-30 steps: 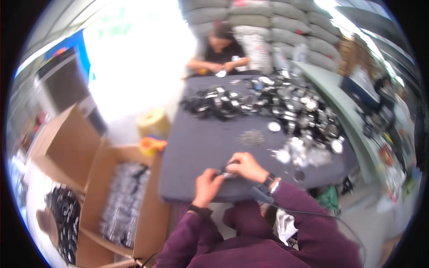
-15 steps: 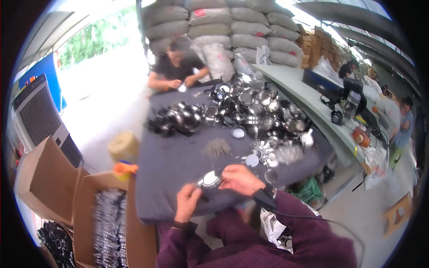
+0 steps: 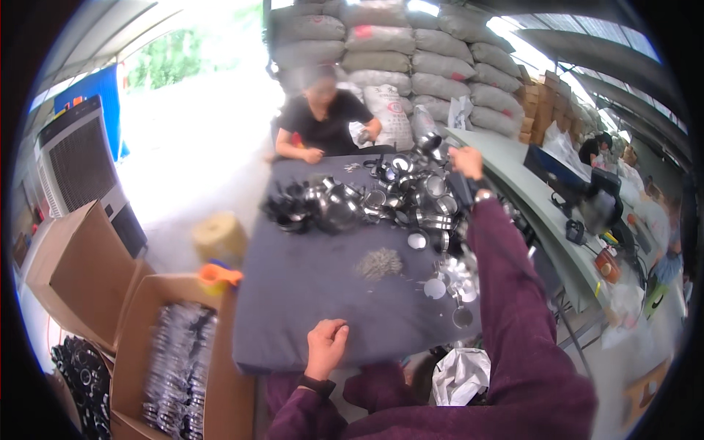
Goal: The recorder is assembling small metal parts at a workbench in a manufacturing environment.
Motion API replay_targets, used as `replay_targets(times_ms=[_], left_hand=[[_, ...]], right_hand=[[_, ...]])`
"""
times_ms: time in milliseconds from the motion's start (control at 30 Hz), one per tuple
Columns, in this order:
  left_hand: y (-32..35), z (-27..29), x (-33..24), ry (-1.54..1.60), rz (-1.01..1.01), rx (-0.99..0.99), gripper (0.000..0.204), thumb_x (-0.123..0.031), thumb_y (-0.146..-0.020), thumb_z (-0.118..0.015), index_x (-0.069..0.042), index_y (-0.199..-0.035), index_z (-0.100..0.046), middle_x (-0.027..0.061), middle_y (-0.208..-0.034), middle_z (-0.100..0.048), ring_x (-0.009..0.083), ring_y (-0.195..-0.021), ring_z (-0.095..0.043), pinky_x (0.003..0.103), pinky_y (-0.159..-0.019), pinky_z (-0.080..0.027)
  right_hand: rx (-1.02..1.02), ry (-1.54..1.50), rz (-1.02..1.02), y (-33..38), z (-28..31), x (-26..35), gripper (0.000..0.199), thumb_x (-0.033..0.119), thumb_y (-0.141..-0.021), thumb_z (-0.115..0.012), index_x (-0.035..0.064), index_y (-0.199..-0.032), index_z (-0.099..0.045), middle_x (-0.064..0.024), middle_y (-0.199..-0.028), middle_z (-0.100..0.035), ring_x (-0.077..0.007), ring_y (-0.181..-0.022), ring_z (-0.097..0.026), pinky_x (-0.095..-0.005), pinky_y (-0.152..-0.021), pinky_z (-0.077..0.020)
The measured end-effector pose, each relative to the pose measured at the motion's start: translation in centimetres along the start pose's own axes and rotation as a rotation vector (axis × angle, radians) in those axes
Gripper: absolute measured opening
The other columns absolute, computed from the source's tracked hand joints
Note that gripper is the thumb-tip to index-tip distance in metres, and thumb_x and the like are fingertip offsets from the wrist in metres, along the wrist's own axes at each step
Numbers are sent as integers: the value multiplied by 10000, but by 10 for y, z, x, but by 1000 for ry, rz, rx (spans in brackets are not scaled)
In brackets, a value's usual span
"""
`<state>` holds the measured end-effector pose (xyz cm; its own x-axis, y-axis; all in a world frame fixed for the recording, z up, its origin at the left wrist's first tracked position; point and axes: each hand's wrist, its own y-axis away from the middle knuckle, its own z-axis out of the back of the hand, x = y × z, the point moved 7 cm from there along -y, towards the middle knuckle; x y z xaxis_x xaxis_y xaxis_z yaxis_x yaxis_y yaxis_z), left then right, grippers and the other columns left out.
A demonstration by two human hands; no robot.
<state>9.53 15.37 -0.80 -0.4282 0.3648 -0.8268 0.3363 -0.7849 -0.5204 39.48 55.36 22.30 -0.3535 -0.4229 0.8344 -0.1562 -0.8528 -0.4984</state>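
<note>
The desk [image 3: 315, 293], draped in a dark grey cloth, is my landmark. At its far end a person in a black top [image 3: 323, 121] sits working, with stacked sacks [image 3: 411, 59] behind. On the floor off the desk's left edge an open cardboard box [image 3: 172, 359] holds rows of shiny metal pieces, and a yellow roll [image 3: 218, 236] stands just beyond it. Across the far half of the desk spreads a heap of metal pots and lids [image 3: 381, 202], dark ones to the left, bright ones to the right. Near the desk's middle lies a small mound of tiny metal bits [image 3: 379, 262], and a few round shiny lids [image 3: 447, 282] sit by the right edge.

My right hand [image 3: 466, 161] stretches far out over the heap's right end; it is blurred, so I cannot tell how its fingers stand or whether they hold anything. My left hand [image 3: 326, 348] rests on the desk's near edge, fingers [image 3: 336, 330] curled loosely inward, pinching nothing.
</note>
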Motion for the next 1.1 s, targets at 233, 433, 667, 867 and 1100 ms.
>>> replay_targets(times_ms=[233,433,667,867,1100], left_hand=[[2,10,0,-135,-87,-4,115,-35,-786,-644,3,-895,-655,92,-714,-610,161,-608,-576,278,-588,-455],[9,20,37,254,246,62,130,-21,-834,-615,20,-949,-658,35,-811,-661,112,-742,-614,235,-706,-478],[56,169,5,13,322,-234,143,-12,-843,-587,38,-964,-643,54,-832,-640,140,-761,-637,259,-694,-512],[268,406,72,-863,367,-616,89,-39,-830,-558,31,-800,-605,20,-617,-535,107,-536,-467,272,-495,-394],[336,441,119,-982,689,-449,162,-74,-825,-579,13,-945,-643,105,-854,-673,176,-644,-576,289,-591,-481]], right_hand=[[386,-532,-215,220,-68,16,97,24,-789,-655,-30,-810,-578,-112,-715,-636,-187,-601,-651,-293,-540,-542],[663,-642,-305,349,-89,34,93,16,-804,-641,2,-795,-550,-65,-681,-602,-150,-566,-622,-272,-520,-523],[813,-556,-372,419,-96,0,83,37,-830,-627,19,-821,-547,-7,-682,-556,-62,-532,-538,-222,-475,-450],[830,-571,-294,428,-97,-9,122,96,-872,-617,34,-814,-528,14,-673,-537,-47,-527,-518,-217,-468,-430],[821,-524,-282,431,-99,-21,120,115,-884,-611,33,-840,-535,20,-671,-528,-38,-515,-504,-209,-465,-405]])
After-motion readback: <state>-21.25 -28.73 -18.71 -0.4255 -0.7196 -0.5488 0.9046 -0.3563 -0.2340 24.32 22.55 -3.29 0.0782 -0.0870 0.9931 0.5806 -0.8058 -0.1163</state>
